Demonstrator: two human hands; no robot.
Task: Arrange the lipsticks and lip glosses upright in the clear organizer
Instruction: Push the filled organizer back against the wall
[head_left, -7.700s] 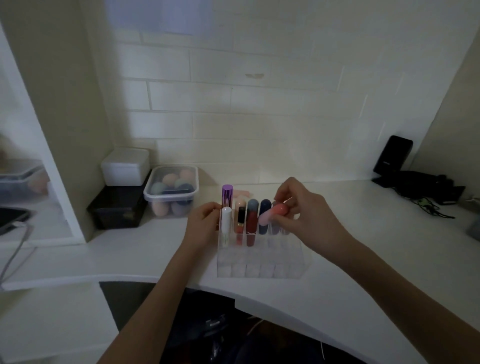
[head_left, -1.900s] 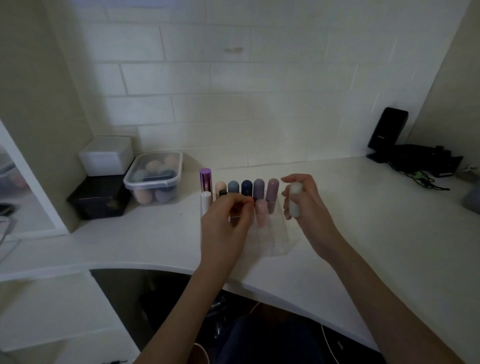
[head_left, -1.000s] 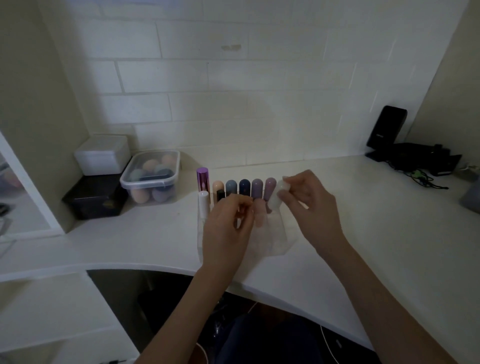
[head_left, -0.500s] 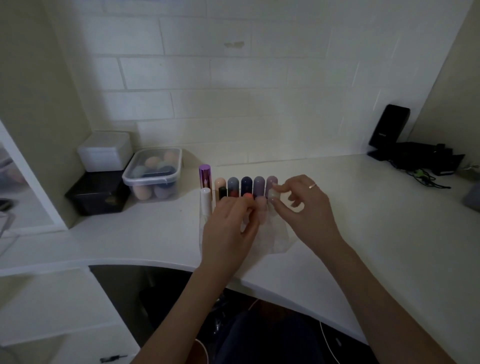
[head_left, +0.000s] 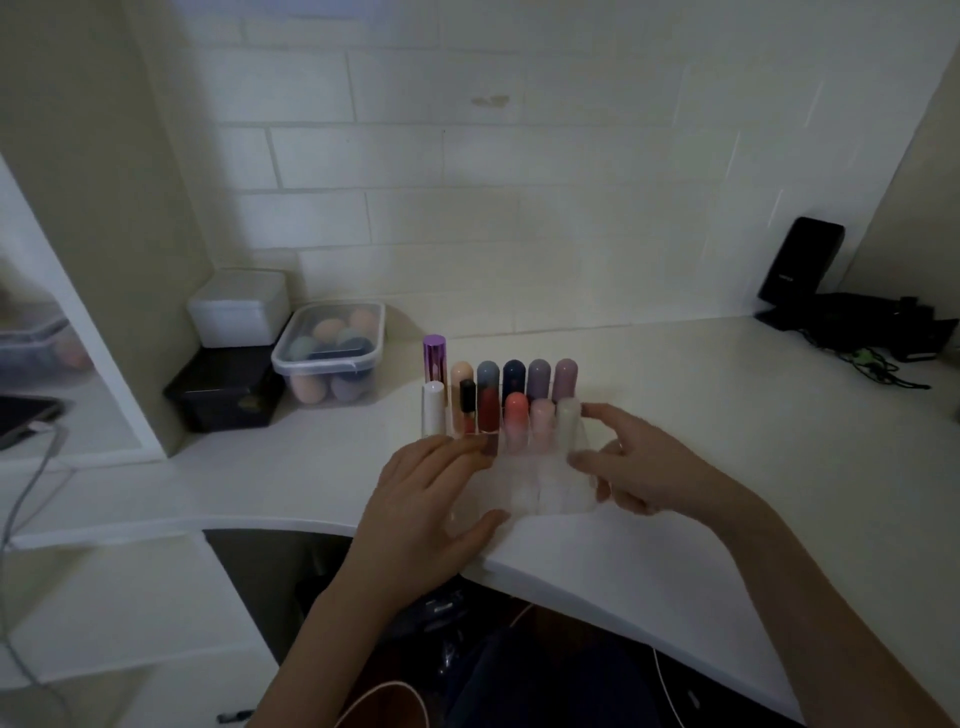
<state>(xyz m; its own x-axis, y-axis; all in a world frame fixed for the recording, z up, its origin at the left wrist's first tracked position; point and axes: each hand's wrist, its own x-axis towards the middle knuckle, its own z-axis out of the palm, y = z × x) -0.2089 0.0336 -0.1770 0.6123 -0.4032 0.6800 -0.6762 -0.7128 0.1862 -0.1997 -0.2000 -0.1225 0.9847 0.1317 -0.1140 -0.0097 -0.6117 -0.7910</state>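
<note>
Both hands, left hand (head_left: 421, 499) and right hand (head_left: 644, 467), rest with relaxed fingers, gripping nothing, against the clear organizer (head_left: 540, 483), probably steadying its upright lipsticks (head_left: 514, 410).

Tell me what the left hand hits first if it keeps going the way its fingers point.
Probably the black-capped lip gloss standing in the clear organizer; the left hand points at it, though depth is unclear.

Home vanity nook, dim light. White painted-brick wall (head_left: 467, 156) behind white curved desk (head_left: 727, 441). Clear tub of makeup sponges (head_left: 332, 353) at 10 o'clock, beside white box (head_left: 239, 306) stacked on black box (head_left: 223, 389). Black electronics with cables (head_left: 852, 322) at 2 o'clock.
</note>
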